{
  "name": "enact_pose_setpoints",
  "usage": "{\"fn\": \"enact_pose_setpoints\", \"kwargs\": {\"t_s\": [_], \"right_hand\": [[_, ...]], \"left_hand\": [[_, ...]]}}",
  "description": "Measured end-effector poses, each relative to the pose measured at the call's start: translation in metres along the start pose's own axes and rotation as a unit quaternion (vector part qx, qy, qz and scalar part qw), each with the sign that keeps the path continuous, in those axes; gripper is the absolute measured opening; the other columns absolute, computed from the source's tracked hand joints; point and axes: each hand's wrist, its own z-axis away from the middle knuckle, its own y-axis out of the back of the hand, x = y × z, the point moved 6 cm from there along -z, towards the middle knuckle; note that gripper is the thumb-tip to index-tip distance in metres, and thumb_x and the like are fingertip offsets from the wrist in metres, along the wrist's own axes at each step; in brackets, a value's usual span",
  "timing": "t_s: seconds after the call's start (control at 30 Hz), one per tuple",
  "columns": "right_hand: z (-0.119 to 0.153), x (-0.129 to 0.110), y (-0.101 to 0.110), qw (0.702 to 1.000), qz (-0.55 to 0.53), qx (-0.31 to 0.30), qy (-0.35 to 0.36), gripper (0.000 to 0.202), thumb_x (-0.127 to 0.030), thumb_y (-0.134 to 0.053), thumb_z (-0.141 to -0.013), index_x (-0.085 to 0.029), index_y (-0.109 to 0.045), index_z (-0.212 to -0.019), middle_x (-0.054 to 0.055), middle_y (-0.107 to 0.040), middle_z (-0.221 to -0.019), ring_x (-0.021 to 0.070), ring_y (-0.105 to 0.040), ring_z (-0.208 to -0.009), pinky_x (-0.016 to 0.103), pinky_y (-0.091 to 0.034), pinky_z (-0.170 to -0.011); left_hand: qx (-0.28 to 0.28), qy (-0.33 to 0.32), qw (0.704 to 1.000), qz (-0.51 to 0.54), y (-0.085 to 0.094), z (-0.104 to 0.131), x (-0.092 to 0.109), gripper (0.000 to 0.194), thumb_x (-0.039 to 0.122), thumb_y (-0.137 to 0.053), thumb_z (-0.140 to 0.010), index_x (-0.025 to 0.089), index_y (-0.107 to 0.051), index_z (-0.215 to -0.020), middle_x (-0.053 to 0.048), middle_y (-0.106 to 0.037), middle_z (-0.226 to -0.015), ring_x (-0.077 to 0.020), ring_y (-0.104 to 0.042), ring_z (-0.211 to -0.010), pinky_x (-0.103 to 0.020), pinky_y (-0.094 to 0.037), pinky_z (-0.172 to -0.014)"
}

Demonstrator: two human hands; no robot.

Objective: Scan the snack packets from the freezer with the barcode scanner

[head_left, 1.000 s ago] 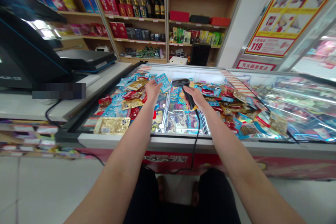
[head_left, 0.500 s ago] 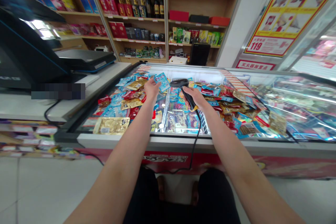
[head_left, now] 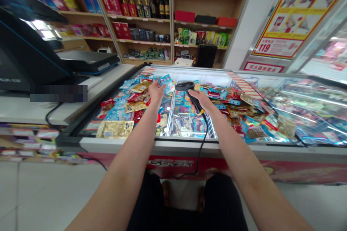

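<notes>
My left hand (head_left: 156,92) pinches a light-blue snack packet (head_left: 167,83) by its left side, with the printed face turned up. Wrapped round the handle of a black barcode scanner (head_left: 185,86) is my right hand (head_left: 201,100). The scanner's head points left, close to the packet's right edge. A black cable (head_left: 202,148) drops from its handle over the front of the freezer. Under my left arm lies a pile of blue, red and gold packets (head_left: 141,87). Another pile of packets (head_left: 238,110) lies to the right of my right hand.
Both piles rest on the glass top of a chest freezer (head_left: 108,143), with goods visible through the glass. A counter (head_left: 62,110) at the left bears a black machine (head_left: 29,50) and a flat scale (head_left: 88,59). Shelves of boxes and bottles (head_left: 170,11) stand behind.
The blue packet has tilted slightly in my left hand. The scanner has hardly moved and stays beside it.
</notes>
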Motion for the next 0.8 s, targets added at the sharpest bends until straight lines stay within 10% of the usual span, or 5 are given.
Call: {"fn": "enact_pose_setpoints", "kwargs": {"t_s": [0.8], "right_hand": [[-0.0024,0.0021,0.0017,1.0,0.008,-0.002,0.012,0.043,-0.058,-0.075,-0.083,-0.02,-0.054,-0.077,0.0,-0.061,-0.052,0.0108,-0.049,-0.033,0.022,-0.041,-0.03]], "left_hand": [[-0.016,-0.063,0.996,-0.06,0.0,-0.0076,-0.0037,0.019,0.014,-0.063,-0.066,0.018,-0.071,-0.084,-0.003,-0.075,-0.084,-0.0228,-0.072,-0.087,-0.03,-0.054,-0.085]]}}
